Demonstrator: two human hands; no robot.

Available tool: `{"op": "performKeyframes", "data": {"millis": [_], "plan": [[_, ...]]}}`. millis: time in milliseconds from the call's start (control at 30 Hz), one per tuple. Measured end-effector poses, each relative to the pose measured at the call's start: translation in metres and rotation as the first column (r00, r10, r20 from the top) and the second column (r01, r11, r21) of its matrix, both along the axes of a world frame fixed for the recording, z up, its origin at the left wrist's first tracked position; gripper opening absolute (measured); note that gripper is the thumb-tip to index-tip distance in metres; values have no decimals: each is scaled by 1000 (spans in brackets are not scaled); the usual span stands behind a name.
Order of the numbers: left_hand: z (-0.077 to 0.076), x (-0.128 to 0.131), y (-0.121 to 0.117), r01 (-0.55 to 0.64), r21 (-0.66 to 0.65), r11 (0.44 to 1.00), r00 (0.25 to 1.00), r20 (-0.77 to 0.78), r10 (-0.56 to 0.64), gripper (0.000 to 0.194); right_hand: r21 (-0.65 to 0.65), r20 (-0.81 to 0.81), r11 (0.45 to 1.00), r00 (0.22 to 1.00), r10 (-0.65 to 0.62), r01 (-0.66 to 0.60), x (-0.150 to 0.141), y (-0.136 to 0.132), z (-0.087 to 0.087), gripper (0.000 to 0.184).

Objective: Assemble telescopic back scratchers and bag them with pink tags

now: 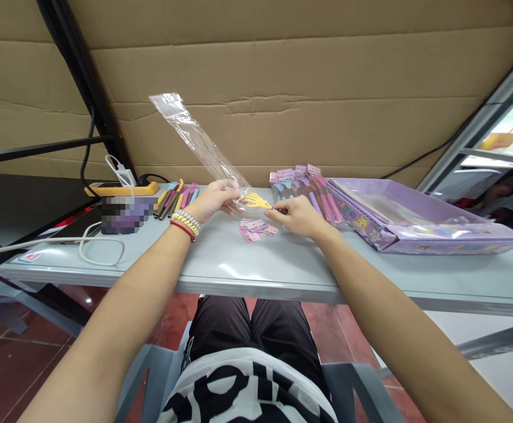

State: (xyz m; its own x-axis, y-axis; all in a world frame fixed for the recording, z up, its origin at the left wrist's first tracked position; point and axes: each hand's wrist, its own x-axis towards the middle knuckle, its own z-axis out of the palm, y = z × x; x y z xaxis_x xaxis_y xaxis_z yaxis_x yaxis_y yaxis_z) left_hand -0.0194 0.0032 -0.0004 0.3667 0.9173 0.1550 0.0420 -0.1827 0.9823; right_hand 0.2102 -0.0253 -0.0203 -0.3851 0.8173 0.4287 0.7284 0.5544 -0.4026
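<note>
Pinching a long, crinkly clear plastic sleeve (198,141) with the left hand (212,201), while the right hand (299,216) grips a yellow claw-ended stick (256,201) by its dark handle, curvy prongs right by the sleeve's lower end. Flat little pink cards (257,226) kinda overlap just below on the smooth grey tabletop (256,267).

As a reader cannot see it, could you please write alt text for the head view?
A person's left hand holds a clear bag, and the right hand holds a yellow-headed stick near the bag's lower end. Small pink cards lie on the table, with bagged sticks and a purple box to the right.
</note>
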Motion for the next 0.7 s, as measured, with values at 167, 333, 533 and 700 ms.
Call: {"op": "performKeyframes", "data": {"millis": [167,333,533,700], "plan": [[-1,-2,2,5,0,1000,998,62,-5,28,-15,-14,999,999,29,-29,0,0,1,46],[-1,-3,2,56,-25,998,995,89,-53,31,-4,-49,999,998,35,-35,1,1,0,46],[-1,-1,-1,140,-15,990,990,23,-140,36,5,-43,999,998,46,-46,1,0,0,44],[-2,1,-2,165,-10,986,986,-7,-165,37,21,-27,999,999,31,-31,0,-2,2,45]]}}
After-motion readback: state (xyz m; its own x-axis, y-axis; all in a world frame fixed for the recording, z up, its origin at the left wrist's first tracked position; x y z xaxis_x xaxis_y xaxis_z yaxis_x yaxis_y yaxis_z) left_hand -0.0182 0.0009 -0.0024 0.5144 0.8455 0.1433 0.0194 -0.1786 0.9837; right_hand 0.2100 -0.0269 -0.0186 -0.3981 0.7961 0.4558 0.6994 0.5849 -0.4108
